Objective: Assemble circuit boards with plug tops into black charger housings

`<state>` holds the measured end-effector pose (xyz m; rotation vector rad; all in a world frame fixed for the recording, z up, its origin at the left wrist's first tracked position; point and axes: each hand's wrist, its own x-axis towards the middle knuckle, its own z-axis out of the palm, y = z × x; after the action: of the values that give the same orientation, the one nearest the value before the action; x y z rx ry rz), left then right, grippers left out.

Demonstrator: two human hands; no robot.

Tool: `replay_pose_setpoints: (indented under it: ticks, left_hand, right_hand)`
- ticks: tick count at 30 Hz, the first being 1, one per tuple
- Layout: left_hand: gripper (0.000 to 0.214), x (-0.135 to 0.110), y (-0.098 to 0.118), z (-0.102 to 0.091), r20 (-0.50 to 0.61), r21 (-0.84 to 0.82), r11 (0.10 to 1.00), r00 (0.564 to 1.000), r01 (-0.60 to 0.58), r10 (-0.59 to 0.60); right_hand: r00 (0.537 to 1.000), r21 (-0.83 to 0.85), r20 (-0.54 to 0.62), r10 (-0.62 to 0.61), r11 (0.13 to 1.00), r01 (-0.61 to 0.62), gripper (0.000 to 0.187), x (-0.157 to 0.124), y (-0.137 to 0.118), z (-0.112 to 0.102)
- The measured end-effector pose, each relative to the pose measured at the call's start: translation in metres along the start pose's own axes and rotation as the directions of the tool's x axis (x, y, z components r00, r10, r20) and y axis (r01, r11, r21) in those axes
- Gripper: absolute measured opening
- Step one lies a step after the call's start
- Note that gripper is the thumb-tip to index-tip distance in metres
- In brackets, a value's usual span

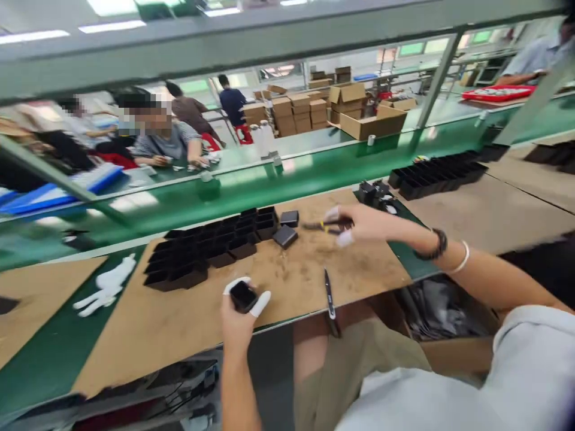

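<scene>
Two hands well apart: left hand [237,320] clamped on a small black box [243,296] over the desk [179,323], right hand [366,224] pinching pliers [324,226] beside loose black boxes [285,236].

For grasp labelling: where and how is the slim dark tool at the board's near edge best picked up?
Pinch the slim dark tool at its near end, coming from the person's side: it lies flat, lengthwise toward them, and that end seems to overhang the board edge, leaving room beneath.

Left hand [238,318]: black case [243,296]; right hand [366,224]: pliers [321,226], perhaps
</scene>
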<state>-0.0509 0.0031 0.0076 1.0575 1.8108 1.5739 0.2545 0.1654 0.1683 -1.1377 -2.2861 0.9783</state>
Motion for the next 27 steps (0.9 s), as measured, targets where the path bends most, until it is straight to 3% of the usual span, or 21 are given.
replay_pose_setpoints:
  ticks: [2, 4, 7, 9, 12, 15, 17, 20, 23, 27]
  left_hand:
    - [0.067, -0.004, 0.005, 0.005, -0.028, 0.018, 0.999, 0.999, -0.03, 0.03]
    - [0.066, -0.013, 0.015, 0.016, -0.033, 0.053, 0.996, 0.997, -0.07, 0.072]
    - [0.065, -0.029, 0.041, 0.048, 0.105, 0.055, 0.996, 0.992, -0.076, 0.07]
    - [0.065, -0.036, 0.06, 0.075, 0.269, 0.029, 0.997, 0.961, -0.072, 0.062]
    - [0.066, -0.036, 0.085, 0.119, 0.467, 0.018, 0.994, 0.88, -0.11, 0.089]
    - [0.068, -0.022, 0.097, 0.157, 0.577, 0.061, 0.979, 0.807, -0.196, 0.126]
    - [0.069, -0.004, 0.099, 0.174, 0.605, 0.126, 0.959, 0.786, -0.253, 0.128]
    - [0.066, 0.031, 0.096, 0.181, 0.562, 0.298, 0.885, 0.815, -0.358, 0.14]
    - [0.059, 0.063, 0.089, 0.167, 0.491, 0.508, 0.731, 0.851, -0.455, 0.188]
    - [0.058, 0.074, 0.081, 0.145, 0.429, 0.589, 0.67, 0.877, -0.452, 0.214]
  right_hand:
    - [0.989, -0.194, 0.021, 0.149, 0.971, -0.142, 0.042, -0.045, 0.041, 0.011]
    - [0.966, -0.292, 0.006, 0.26, 0.924, -0.247, 0.041, -0.081, 0.076, 0.007]
    - [0.946, -0.332, -0.084, 0.313, 0.886, -0.322, 0.049, -0.111, 0.117, -0.013]
    - [0.94, -0.355, -0.129, 0.315, 0.871, -0.34, 0.049, -0.118, 0.137, -0.026]
    - [0.937, -0.36, -0.148, 0.317, 0.865, -0.35, 0.048, -0.117, 0.154, -0.036]
    - [0.937, -0.334, -0.127, 0.325, 0.876, -0.348, 0.06, -0.116, 0.159, -0.038]
    - [0.939, -0.306, -0.121, 0.322, 0.888, -0.344, 0.066, -0.117, 0.159, -0.038]
    - [0.922, -0.258, -0.195, 0.335, 0.889, -0.378, 0.063, -0.115, 0.155, -0.037]
    - [0.849, -0.207, -0.36, 0.385, 0.855, -0.476, 0.063, -0.101, 0.151, -0.033]
    - [0.775, -0.181, -0.486, 0.404, 0.821, -0.542, 0.082, -0.066, 0.144, -0.025]
